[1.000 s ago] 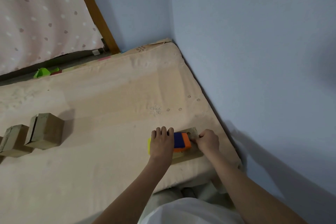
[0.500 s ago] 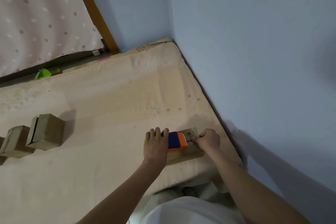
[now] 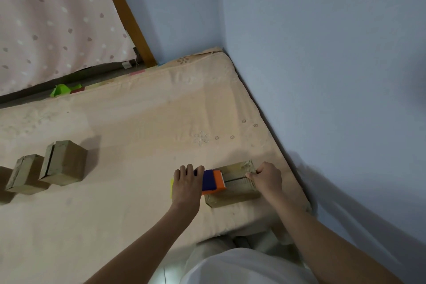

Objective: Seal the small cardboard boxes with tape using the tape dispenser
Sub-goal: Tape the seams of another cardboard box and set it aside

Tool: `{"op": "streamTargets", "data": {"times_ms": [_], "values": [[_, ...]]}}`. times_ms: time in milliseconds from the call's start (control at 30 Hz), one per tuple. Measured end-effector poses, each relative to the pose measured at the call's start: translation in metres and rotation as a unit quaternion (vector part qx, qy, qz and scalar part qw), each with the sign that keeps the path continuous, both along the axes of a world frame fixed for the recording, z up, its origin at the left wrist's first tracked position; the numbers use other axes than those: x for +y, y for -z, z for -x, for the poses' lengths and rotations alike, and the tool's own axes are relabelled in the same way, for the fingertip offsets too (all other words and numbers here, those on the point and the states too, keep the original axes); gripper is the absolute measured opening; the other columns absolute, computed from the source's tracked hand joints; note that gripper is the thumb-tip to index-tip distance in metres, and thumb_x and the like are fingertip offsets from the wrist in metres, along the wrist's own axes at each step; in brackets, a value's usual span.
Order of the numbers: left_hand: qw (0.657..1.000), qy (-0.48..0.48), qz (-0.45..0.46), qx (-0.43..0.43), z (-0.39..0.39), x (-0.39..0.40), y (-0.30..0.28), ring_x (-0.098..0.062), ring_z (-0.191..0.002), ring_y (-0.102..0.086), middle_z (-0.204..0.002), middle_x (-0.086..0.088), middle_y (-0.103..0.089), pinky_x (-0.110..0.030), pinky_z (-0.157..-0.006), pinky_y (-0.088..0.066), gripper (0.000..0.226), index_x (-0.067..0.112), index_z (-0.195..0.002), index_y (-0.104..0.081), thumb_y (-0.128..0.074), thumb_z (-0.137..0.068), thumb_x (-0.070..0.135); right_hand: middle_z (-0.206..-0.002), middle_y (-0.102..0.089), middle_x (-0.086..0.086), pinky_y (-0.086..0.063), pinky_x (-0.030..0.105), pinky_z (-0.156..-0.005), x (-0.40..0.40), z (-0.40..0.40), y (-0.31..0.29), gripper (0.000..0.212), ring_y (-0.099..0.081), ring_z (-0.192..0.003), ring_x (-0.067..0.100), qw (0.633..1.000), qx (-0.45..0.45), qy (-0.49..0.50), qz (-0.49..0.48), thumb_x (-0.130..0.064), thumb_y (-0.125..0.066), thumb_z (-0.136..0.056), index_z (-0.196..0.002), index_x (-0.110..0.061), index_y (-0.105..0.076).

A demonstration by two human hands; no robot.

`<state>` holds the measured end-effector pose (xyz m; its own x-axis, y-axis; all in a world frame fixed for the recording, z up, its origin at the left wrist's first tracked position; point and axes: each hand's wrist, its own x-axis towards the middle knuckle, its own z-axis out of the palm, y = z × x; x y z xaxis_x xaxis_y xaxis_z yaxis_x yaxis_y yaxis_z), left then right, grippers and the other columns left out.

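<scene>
I look down on a beige mattress (image 3: 129, 127) that fills most of the view. At its far left edge a sliver of one box (image 3: 3, 183) shows, cut off by the frame. Just right of it stand two more small cardboard boxes, the nearer (image 3: 24, 174) and the taller (image 3: 63, 162), close together and each tilted a little. Right of them the mattress is open fabric all the way across to my hands. Along the far edge a green scrap (image 3: 62, 90) lies in the gap before a dotted pink curtain (image 3: 50, 21) and a wooden post (image 3: 129, 21).

My left hand (image 3: 186, 185) is curled over the top of the tape dispenser (image 3: 213, 180), gripping it. The dispenser has a blue body and an orange head, and a yellow part shows behind my hand. Its long axis runs left to right, the orange end pointing right and resting on the left part of the box being taped (image 3: 232, 184). That box lies with its long side left to right too, near the mattress's front right corner, close to the front edge. A strip of tape (image 3: 237, 178) runs along its top from the dispenser toward my right hand (image 3: 267, 178), whose curled fingers hold the box's right end. Beyond it, little mattress remains before the blue wall (image 3: 322, 76).
</scene>
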<state>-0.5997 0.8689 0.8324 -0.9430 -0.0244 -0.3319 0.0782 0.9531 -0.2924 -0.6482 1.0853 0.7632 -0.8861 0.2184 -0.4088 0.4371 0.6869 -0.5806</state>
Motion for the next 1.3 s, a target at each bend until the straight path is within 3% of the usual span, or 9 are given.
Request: {"op": "streamTargets", "data": {"times_ms": [233,433,567,667,767,967,1067,1133,1300], "values": [[1.0,-0.001,0.007,0.001,0.003,0.006,0.0,-0.031,-0.113,-0.043,-0.124,-0.013,-0.043,-0.04,-0.101,-0.035,0.068,0.014,-0.131,-0.032,-0.072,-0.076,0.013,-0.101,-0.063,0.003,-0.053,0.028,-0.073,-0.024,-0.044,-0.023,0.019,-0.059,-0.089,0.016,0.949,0.243,-0.183,-0.088,-0.028,-0.055,-0.101,-0.106,-0.012,-0.064],[1.0,-0.009,-0.005,0.005,-0.001,0.002,0.003,-0.031,-0.113,-0.043,-0.123,-0.013,-0.043,-0.039,-0.101,-0.035,0.066,0.014,-0.13,-0.031,-0.071,-0.077,0.012,-0.164,-0.021,0.004,-0.017,0.034,-0.121,-0.05,-0.061,-0.007,0.055,-0.019,-0.152,0.023,0.923,0.122,-0.35,-0.102,-0.033,-0.032,-0.109,-0.157,-0.009,-0.021],[1.0,-0.003,-0.019,0.008,0.001,-0.004,0.005,-0.031,-0.113,-0.042,-0.124,-0.013,-0.043,-0.039,-0.1,-0.035,0.068,0.014,-0.13,-0.031,-0.073,-0.076,0.012,-0.138,-0.06,0.009,-0.029,0.036,-0.107,-0.049,-0.063,0.005,0.06,-0.057,-0.129,0.023,0.901,0.137,-0.364,-0.19,-0.042,-0.031,-0.098,-0.134,-0.003,-0.061],[0.999,0.001,-0.033,0.009,-0.001,-0.011,0.009,-0.031,-0.112,-0.043,-0.123,-0.013,-0.044,-0.039,-0.099,-0.036,0.07,0.014,-0.131,-0.031,-0.072,-0.075,0.011,-0.137,-0.061,0.011,-0.025,0.039,-0.121,-0.052,-0.067,0.007,0.069,-0.057,-0.129,0.024,0.889,0.073,-0.4,-0.21,-0.043,-0.013,-0.105,-0.134,-0.003,-0.061],[0.999,0.006,-0.047,0.017,-0.001,-0.013,0.012,-0.032,-0.114,-0.042,-0.125,-0.014,-0.043,-0.04,-0.101,-0.035,0.068,0.014,-0.131,-0.03,-0.072,-0.077,0.012,-0.134,-0.062,0.017,-0.014,0.04,-0.122,-0.058,-0.069,0.01,0.064,-0.06,-0.125,0.029,0.879,0.065,-0.402,-0.248,-0.04,-0.03,-0.095,-0.131,0.002,-0.061],[0.998,0.021,-0.066,0.013,0.001,-0.021,0.012,-0.032,-0.116,-0.042,-0.127,-0.014,-0.044,-0.039,-0.102,-0.035,0.069,0.016,-0.131,-0.031,-0.075,-0.078,0.015,-0.129,-0.065,0.019,-0.037,0.043,-0.102,-0.061,-0.065,0.013,0.071,-0.063,-0.12,0.03,0.894,0.089,-0.37,-0.235,-0.03,-0.087,-0.069,-0.126,0.005,-0.064],[0.997,0.03,-0.074,0.015,-0.001,-0.027,0.015,-0.031,-0.116,-0.043,-0.126,-0.012,-0.044,-0.038,-0.101,-0.035,0.072,0.017,-0.131,-0.031,-0.077,-0.076,0.016,-0.142,-0.052,0.019,-0.03,0.042,-0.108,-0.06,-0.063,0.011,0.055,-0.056,-0.129,0.031,0.883,0.112,-0.374,-0.259,-0.031,-0.058,-0.093,-0.133,0.005,-0.057],[0.996,0.033,-0.078,0.017,-0.004,-0.032,0.017,-0.03,-0.116,-0.044,-0.126,-0.012,-0.045,-0.037,-0.101,-0.035,0.073,0.017,-0.132,-0.032,-0.077,-0.075,0.016,-0.16,-0.016,0.014,-0.003,0.036,-0.118,-0.062,-0.062,0.009,0.061,-0.023,-0.15,0.028,0.883,0.084,-0.386,-0.255,-0.034,-0.031,-0.104,-0.153,0.003,-0.026],[0.996,0.036,-0.083,0.025,-0.008,-0.037,0.019,-0.028,-0.115,-0.044,-0.126,-0.011,-0.045,-0.036,-0.1,-0.036,0.073,0.017,-0.133,-0.03,-0.077,-0.076,0.017,-0.154,0.013,0.005,0.015,0.032,-0.114,-0.061,-0.057,0.018,0.078,0.011,-0.147,0.018,0.885,0.079,-0.379,-0.26,-0.054,-0.001,-0.094,-0.153,-0.003,0.003]]}}
